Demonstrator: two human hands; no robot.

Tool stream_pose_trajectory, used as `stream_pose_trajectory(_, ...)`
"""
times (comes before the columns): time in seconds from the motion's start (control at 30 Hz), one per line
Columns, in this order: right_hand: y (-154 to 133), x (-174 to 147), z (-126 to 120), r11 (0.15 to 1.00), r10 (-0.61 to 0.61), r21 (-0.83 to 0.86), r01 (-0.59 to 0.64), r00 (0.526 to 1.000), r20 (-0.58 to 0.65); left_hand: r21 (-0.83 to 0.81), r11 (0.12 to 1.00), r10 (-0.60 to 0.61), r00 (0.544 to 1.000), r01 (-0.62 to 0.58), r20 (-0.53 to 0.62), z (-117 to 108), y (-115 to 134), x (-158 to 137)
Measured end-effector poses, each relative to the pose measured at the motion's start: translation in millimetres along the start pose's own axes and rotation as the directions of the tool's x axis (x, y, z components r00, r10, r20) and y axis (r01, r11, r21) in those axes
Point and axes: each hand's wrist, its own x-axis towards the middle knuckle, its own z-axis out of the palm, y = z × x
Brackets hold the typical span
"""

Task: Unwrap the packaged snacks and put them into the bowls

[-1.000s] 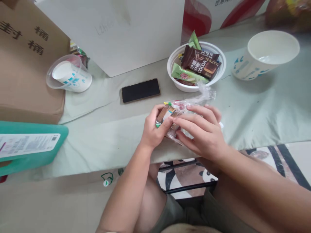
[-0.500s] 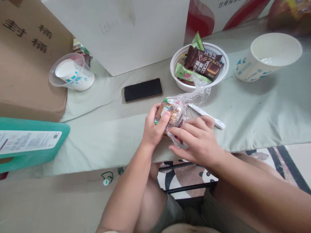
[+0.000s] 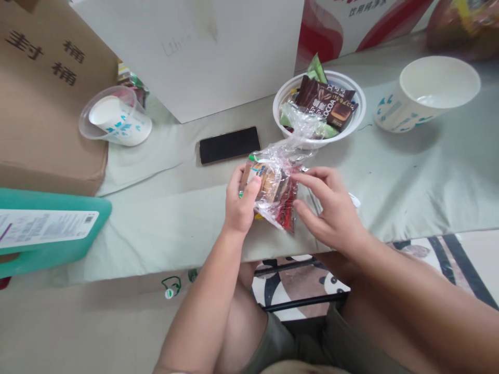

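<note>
My left hand (image 3: 241,200) grips a small snack packet (image 3: 268,182) with brown biscuits showing through its wrapper, thumb laid across the front. Loose clear plastic film (image 3: 298,137) surrounds the packet and trails up over the rim of the white bowl (image 3: 277,117). A red wrapper (image 3: 287,208) shows at the packet's right side. With fingers apart, my right hand (image 3: 331,205) is just right of the packet; its index fingertip meets the film's edge, though I cannot tell if it presses. Wrapped snacks (image 3: 331,104), brown and green, fill the bowl.
A black phone (image 3: 230,145) lies left of the bowl. On the right stands a large paper cup (image 3: 405,106); nested cups (image 3: 128,122) lie tipped at left. The white cutter (image 3: 354,200) is mostly behind my right hand. Boxes (image 3: 187,57) line the back.
My left hand and the packet have shifted slightly left. My right hand has drawn away from the packet, its fingers opening, and more of the red wrapper shows. The film now covers more of the bowl.
</note>
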Motion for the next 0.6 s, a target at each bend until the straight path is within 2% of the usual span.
stream_pose_trajectory(0.13, 0.0, 1.3, -2.6, 0.994, -0.018, 0.111, 0.008, 0.996, 0.09, -0.049, 0.998, 0.027, 0.999, -0.025, 0.042, 2.2, 0.4, -0.3)
stream_pose_trajectory(0.27, -3.9, 1.4, -4.8, 0.988, -0.041, 0.152, 0.028, 0.996, 0.084, -0.028, 0.999, 0.027, 0.999, -0.025, 0.042, 4.2, 2.5, 0.5)
stream_pose_trajectory(0.4, -4.4, 1.2, -6.2, 0.985, 0.01, 0.173, -0.019, 0.999, 0.054, 0.051, 0.999, 0.006, 0.999, -0.008, 0.032, 3.6, 2.1, 0.5)
stream_pose_trajectory(0.6, -2.9, 0.8, -10.3, 0.92, 0.136, 0.357, -0.159, 0.987, 0.09, 0.144, 0.99, -0.007, 1.0, 0.004, 0.016, 2.4, 2.2, -0.5)
